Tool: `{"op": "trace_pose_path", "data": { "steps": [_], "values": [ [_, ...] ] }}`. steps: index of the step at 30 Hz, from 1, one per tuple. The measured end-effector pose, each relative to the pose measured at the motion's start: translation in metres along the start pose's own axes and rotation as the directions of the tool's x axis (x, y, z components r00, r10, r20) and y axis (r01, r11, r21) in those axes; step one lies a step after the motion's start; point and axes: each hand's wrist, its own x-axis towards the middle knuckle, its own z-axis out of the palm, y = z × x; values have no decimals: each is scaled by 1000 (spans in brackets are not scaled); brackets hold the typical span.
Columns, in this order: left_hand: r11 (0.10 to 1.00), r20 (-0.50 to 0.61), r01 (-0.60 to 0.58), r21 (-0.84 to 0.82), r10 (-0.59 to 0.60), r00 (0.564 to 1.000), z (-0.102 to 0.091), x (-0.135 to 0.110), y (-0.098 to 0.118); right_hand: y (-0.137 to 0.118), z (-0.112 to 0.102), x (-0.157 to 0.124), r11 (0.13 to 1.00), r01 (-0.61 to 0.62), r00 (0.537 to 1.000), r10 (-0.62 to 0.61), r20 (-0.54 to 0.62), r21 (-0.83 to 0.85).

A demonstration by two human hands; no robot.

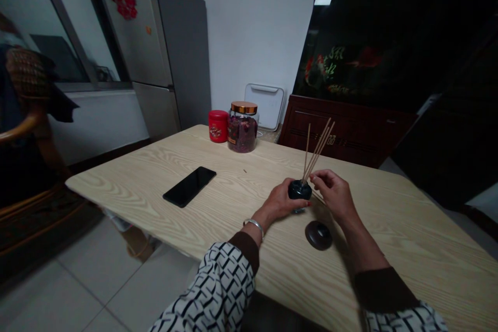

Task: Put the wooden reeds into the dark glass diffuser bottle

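Glossy black bottle [299,190], likely heavy and slippery, is gripped round its body, the surest hold, by the curled left hand [278,202] over the pale wood-grain table [233,187]; its brittle wooden sticks [317,150] are pinched by the right hand [334,194].

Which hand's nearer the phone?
Left. The left hand holds the bottle, to the right of the phone. The right hand is farther off, on the bottle's far side from the phone.
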Motion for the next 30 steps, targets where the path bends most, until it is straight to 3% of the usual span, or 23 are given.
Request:
{"op": "trace_pose_path", "data": {
  "steps": [3, 7, 10, 14, 18, 24, 27, 30],
  "values": [
    [1000, 0, 3, -10, -3, 1000, 0, -1, 2, 18, -32, -1, 965, 6, 1000, -5, 6, -263],
    [999, -7, -9, -33, 9, 1000, 1, 0, 0, 43, -68, -9, 704, -29, 972, 184, 143, -709],
    [999, -10, -15, -42, 14, 1000, 2, 1, -2, 50, -73, -16, 563, -13, 920, 331, 211, -826],
    [999, -14, -16, -28, 16, 1000, 3, 2, -3, 47, -64, -17, 475, -35, 898, 401, 181, -880],
    [999, -11, -4, -34, 3, 1000, 2, 2, -2, 45, -61, -16, 485, -60, 886, 429, 177, -872],
    [1000, -15, -9, -13, 9, 1000, 2, 1, -1, 49, -59, -19, 502, -39, 906, 382, 181, -864],
    [1000, -14, -12, -19, 12, 1000, 2, 0, -1, 55, -63, -18, 586, -39, 929, 319, 187, -809],
    [1000, -13, -16, -27, 15, 1000, 2, 1, -2, 56, -70, -11, 748, -54, 977, 176, 119, -662]
  ]
}}
